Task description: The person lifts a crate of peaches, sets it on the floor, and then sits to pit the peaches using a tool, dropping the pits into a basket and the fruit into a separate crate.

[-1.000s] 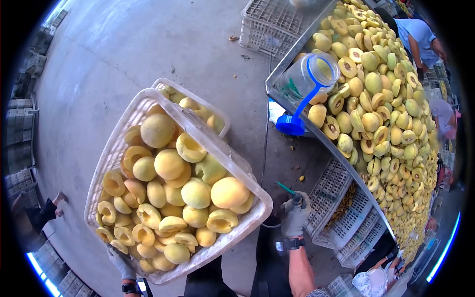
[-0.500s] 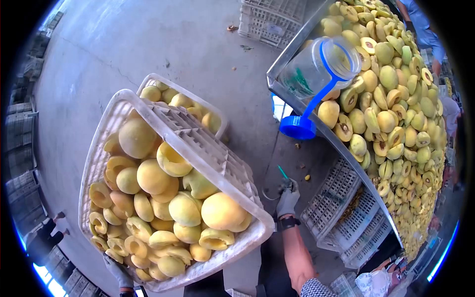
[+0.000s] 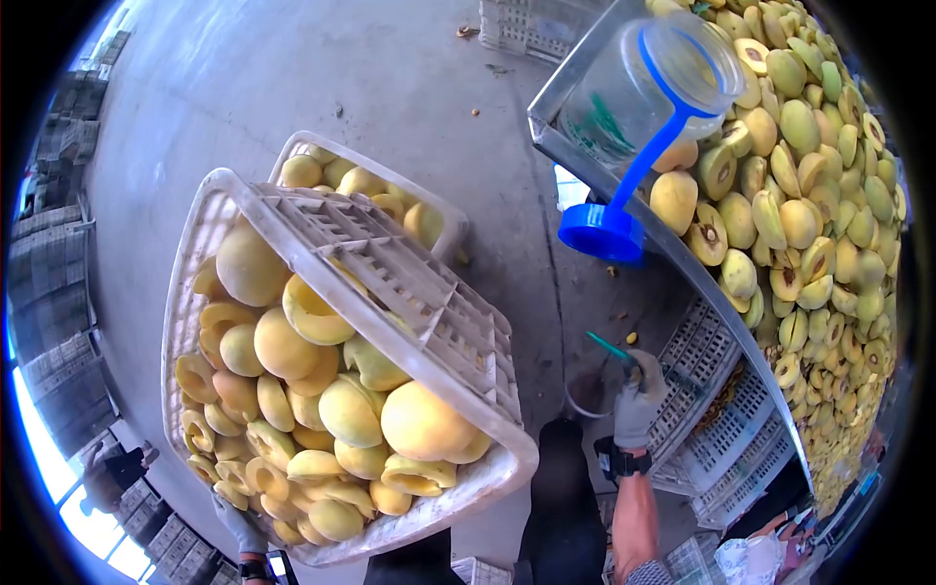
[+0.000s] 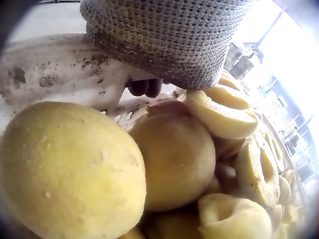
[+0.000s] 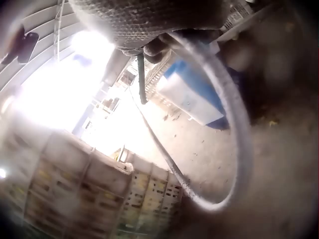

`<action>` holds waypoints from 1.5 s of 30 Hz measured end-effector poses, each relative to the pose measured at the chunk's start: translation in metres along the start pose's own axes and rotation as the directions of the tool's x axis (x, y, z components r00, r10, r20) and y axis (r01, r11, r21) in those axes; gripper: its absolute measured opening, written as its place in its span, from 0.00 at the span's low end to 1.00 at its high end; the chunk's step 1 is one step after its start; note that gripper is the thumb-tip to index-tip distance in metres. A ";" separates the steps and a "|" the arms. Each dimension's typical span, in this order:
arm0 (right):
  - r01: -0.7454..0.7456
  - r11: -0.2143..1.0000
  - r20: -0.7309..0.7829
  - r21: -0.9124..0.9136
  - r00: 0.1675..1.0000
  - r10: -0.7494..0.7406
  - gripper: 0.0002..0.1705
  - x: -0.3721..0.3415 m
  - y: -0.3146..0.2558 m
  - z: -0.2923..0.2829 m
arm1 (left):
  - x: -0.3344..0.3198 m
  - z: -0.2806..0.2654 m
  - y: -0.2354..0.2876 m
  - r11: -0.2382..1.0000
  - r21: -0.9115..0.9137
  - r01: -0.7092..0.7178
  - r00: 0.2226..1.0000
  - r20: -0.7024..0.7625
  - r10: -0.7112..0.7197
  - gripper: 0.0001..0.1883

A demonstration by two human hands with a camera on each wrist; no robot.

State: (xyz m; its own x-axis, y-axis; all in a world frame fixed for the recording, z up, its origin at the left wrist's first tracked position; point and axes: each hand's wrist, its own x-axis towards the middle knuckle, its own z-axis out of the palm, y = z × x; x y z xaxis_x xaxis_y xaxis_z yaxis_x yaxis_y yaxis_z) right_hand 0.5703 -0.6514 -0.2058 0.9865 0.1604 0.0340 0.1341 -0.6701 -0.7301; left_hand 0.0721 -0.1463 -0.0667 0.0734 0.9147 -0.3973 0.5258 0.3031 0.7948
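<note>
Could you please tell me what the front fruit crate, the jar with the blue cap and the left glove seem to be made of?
Front crate: off-white moulded plastic, dull and scuffed, with ribbed openwork sides. Jar: clear, glossy plastic or glass; its transparency fits either. Left glove: matte grey knit fabric, its stitches visible.

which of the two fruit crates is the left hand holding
The nearer crate, whose rim the left hand grips. The other crate is partly hidden behind it and untouched.
</note>
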 end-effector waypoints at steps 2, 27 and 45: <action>-0.040 0.999 0.002 -0.011 0.999 0.040 0.10 0.012 -0.001 0.013 | -0.004 0.009 0.008 1.000 -0.007 -0.004 1.000 0.000 0.004 0.26; -0.444 0.743 0.699 0.501 0.714 -0.044 0.33 0.103 -0.193 0.004 | -0.030 0.071 0.047 0.996 -0.076 0.054 0.991 -0.122 -0.063 0.25; 0.133 0.990 0.625 -0.048 0.777 -0.074 0.12 0.113 -0.300 0.073 | -0.022 0.072 0.014 0.991 -0.136 0.004 0.972 -0.231 -0.036 0.14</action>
State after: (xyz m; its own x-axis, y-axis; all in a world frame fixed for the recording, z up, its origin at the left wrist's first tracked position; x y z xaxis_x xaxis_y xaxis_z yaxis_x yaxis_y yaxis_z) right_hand 0.6351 -0.3792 -0.0333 0.6978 0.6273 -0.3457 0.2684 -0.6765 -0.6858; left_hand 0.1389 -0.1810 -0.0802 -0.1430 0.9402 -0.3092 0.4056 0.3406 0.8482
